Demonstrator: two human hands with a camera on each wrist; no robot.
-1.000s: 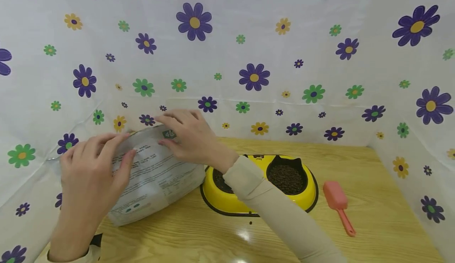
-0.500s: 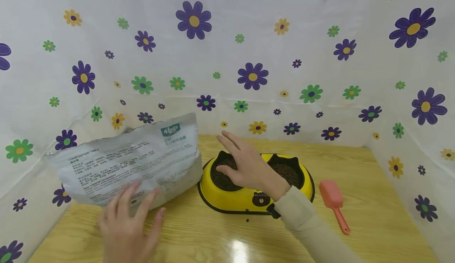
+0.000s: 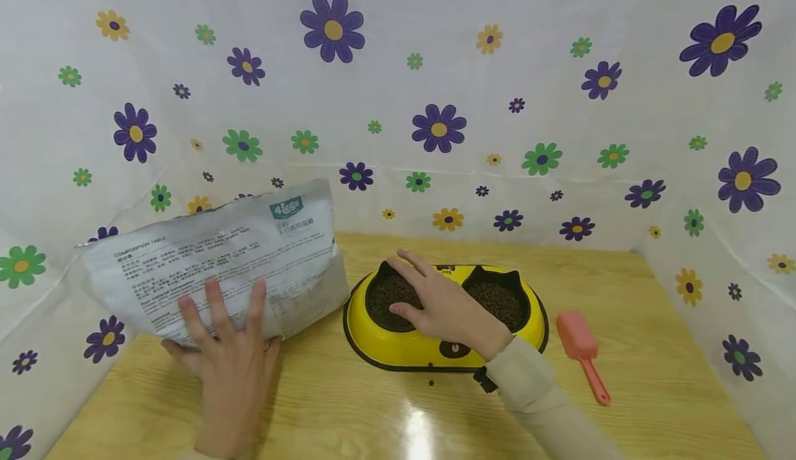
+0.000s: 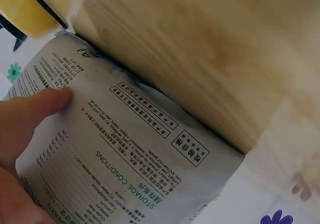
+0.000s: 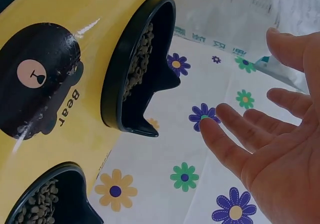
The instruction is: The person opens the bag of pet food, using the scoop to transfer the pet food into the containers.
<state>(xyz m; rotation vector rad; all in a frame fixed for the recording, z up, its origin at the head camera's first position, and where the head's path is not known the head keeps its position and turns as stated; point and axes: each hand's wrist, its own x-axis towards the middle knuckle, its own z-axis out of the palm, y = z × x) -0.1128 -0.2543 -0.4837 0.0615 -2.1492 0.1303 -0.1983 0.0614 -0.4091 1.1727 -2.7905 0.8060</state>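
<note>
A silvery-white pet food bag [image 3: 218, 260] with "4Legs" printing stands leaning back at the left of the table. My left hand [image 3: 226, 360] rests against its lower front, the fingers spread on the printed face. In the left wrist view, a fingertip [image 4: 62, 98] touches the bag. My right hand [image 3: 444, 304] hovers over the left bowl [image 3: 387, 301] of a yellow double pet feeder [image 3: 398, 353], fingers extended and holding nothing. Both black cat-eared bowls contain brown kibble [image 3: 494, 301]; my right hand partly hides the left one.
A pink scoop [image 3: 577, 336] lies on the wooden table [image 3: 348, 411], right of the feeder. One loose kibble piece [image 3: 432, 382] sits in front of the feeder. A white flowered sheet [image 3: 398, 94] stands around the back and sides.
My right hand left the bag's top edge and moved right, over the feeder. My left hand moved from the top edge down to the bag's lower front.
</note>
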